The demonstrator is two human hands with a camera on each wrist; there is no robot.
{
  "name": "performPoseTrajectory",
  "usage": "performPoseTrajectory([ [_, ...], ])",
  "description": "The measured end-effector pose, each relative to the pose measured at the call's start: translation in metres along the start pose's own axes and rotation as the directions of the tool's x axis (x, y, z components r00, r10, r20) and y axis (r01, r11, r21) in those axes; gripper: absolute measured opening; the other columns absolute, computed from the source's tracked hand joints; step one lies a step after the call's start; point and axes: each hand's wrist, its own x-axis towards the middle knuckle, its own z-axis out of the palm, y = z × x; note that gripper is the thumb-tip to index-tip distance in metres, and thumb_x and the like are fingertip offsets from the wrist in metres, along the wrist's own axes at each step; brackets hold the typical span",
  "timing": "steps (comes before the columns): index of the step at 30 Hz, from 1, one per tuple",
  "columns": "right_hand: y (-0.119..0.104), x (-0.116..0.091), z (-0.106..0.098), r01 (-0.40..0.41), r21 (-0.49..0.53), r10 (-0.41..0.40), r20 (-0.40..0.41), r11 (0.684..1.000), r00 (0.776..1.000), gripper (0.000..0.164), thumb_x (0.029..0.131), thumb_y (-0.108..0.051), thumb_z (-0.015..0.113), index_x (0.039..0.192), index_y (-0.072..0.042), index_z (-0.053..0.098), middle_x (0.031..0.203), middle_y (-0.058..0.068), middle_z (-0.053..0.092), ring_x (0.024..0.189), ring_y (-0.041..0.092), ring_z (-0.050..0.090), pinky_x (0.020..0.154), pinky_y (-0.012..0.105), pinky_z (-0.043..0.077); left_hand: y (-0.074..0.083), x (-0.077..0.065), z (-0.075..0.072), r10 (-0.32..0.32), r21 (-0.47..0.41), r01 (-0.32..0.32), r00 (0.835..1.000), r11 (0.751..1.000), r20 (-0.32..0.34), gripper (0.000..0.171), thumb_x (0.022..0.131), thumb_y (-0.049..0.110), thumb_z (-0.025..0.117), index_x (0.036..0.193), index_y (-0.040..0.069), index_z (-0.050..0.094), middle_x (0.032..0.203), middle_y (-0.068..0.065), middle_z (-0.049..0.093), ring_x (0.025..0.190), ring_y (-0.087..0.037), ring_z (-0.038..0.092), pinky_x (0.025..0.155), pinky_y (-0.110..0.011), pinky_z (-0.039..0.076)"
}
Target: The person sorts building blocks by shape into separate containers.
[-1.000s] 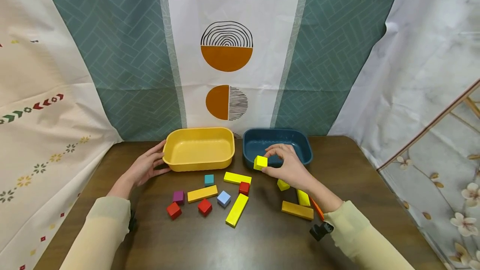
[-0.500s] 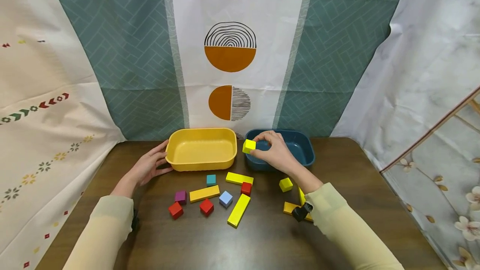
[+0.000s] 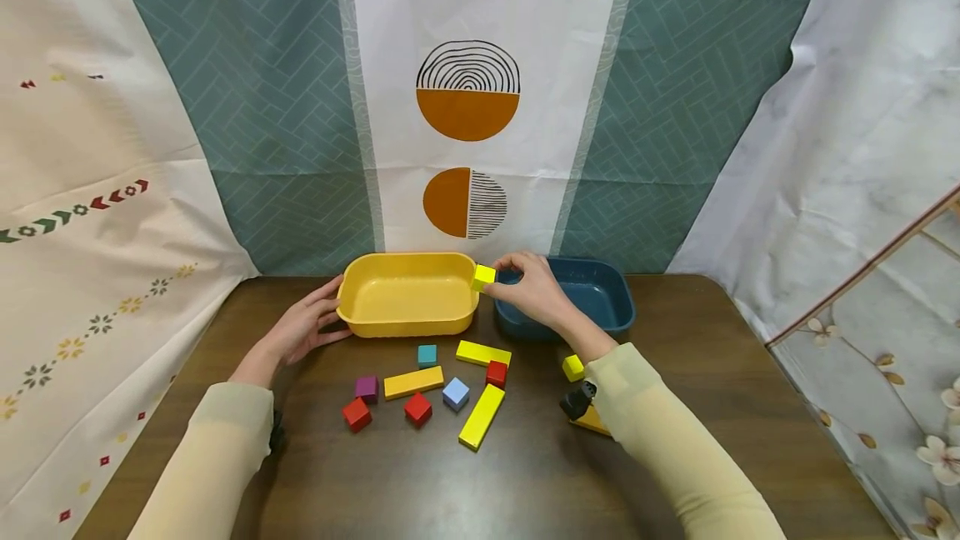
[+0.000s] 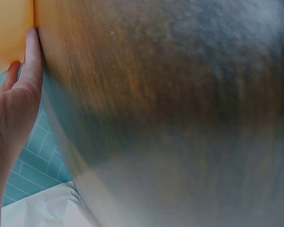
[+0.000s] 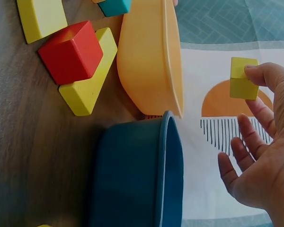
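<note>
My right hand [image 3: 534, 294] pinches a yellow cube [image 3: 483, 277] between thumb and fingertips, up over the right end of the yellow bin [image 3: 408, 328]. In the right wrist view the cube [image 5: 244, 88] is held above the bins, with the other fingers spread loosely. My left hand [image 3: 303, 327] rests against the left end of the yellow bin, its fingers extended along the outer wall. The left wrist view shows those fingertips [image 4: 33, 40] touching the bin's side. Below the right forearm lies another yellow cube [image 3: 573, 367].
A dark blue bin [image 3: 611, 311] stands right of the yellow one. In front lie red cubes [image 3: 418, 410], a purple cube [image 3: 367, 389], a teal cube [image 3: 427, 356], a light blue cube [image 3: 455, 394] and long yellow blocks [image 3: 482, 417]. The right sleeve partly covers an orange-yellow block [image 3: 590, 421].
My right hand has carried the yellow cube left and away from me, from the front of the blue bin to the yellow bin's right end. The left hand stays at the yellow bin.
</note>
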Motion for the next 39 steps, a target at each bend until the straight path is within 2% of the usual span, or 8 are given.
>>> performPoseTrajectory([
  [4,0.000,0.007,0.006,0.001,-0.019,-0.001,0.005,1.000,1.000,0.037,0.086,-0.041,0.080,0.113,-0.018,0.070,0.127,0.006,0.057,0.124,0.028,0.040,0.099,0.052,0.042,0.000,0.001,0.000,-0.001,-0.011,0.001,1.000,1.000,-0.004,0.060,0.113,0.019,0.036,0.166,0.028,0.011,0.171,-0.009,0.010,0.144,-0.036,0.035,0.104,-0.053,0.047],
  [12,-0.002,0.019,0.020,0.007,-0.042,-0.006,0.008,0.999,1.000,0.037,0.086,-0.040,0.080,0.113,-0.016,0.071,0.124,0.004,0.055,0.121,0.026,0.039,0.097,0.050,0.044,0.001,0.001,0.001,-0.015,-0.017,0.014,1.000,1.000,-0.011,0.060,0.113,0.019,0.036,0.166,0.030,0.011,0.171,-0.008,0.009,0.144,-0.036,0.035,0.105,-0.053,0.045],
  [17,-0.003,0.024,0.030,0.017,-0.105,-0.016,0.006,0.994,1.000,0.039,0.086,-0.039,0.081,0.114,-0.015,0.072,0.125,0.005,0.057,0.121,0.026,0.040,0.094,0.046,0.045,0.001,0.001,0.001,-0.008,-0.019,0.008,1.000,1.000,-0.002,0.060,0.113,0.020,0.037,0.166,0.029,0.010,0.171,-0.008,0.008,0.143,-0.034,0.037,0.107,-0.055,0.043],
  [21,-0.007,0.027,0.037,0.025,-0.173,-0.026,0.000,0.985,1.000,0.041,0.085,-0.041,0.080,0.116,-0.014,0.073,0.126,0.005,0.058,0.120,0.026,0.040,0.095,0.046,0.043,0.000,0.001,0.002,-0.009,-0.020,0.008,1.000,1.000,-0.017,0.061,0.112,0.021,0.039,0.166,0.030,0.013,0.171,-0.009,0.011,0.140,-0.031,0.041,0.105,-0.054,0.046],
  [28,-0.012,0.029,0.043,0.054,-0.200,-0.056,-0.002,0.978,0.998,0.038,0.087,-0.042,0.079,0.115,-0.018,0.073,0.130,0.004,0.058,0.122,0.027,0.040,0.102,0.049,0.039,0.000,0.002,0.002,-0.011,-0.030,0.011,1.000,1.000,-0.024,0.060,0.113,0.019,0.038,0.166,0.030,0.011,0.171,-0.009,0.010,0.148,-0.038,0.029,0.106,-0.055,0.044],
  [34,-0.013,0.031,0.044,0.073,-0.244,-0.071,0.019,0.967,0.997,0.056,0.088,-0.050,0.076,0.135,-0.019,0.068,0.137,0.005,0.055,0.126,0.028,0.038,0.106,0.051,0.035,-0.001,0.003,0.002,-0.004,-0.025,0.003,1.000,1.000,-0.023,0.060,0.113,0.019,0.038,0.166,0.029,0.012,0.171,-0.010,0.010,0.148,-0.039,0.029,0.105,-0.055,0.046],
  [39,-0.014,0.030,0.042,0.072,-0.176,-0.072,0.007,0.982,0.997,0.062,0.089,-0.050,0.077,0.141,-0.020,0.063,0.140,0.004,0.055,0.128,0.028,0.038,0.105,0.051,0.037,-0.001,0.003,0.002,-0.012,-0.024,0.012,1.000,1.000,-0.021,0.060,0.113,0.020,0.038,0.166,0.030,0.012,0.171,-0.009,0.010,0.147,-0.037,0.032,0.104,-0.053,0.047],
])
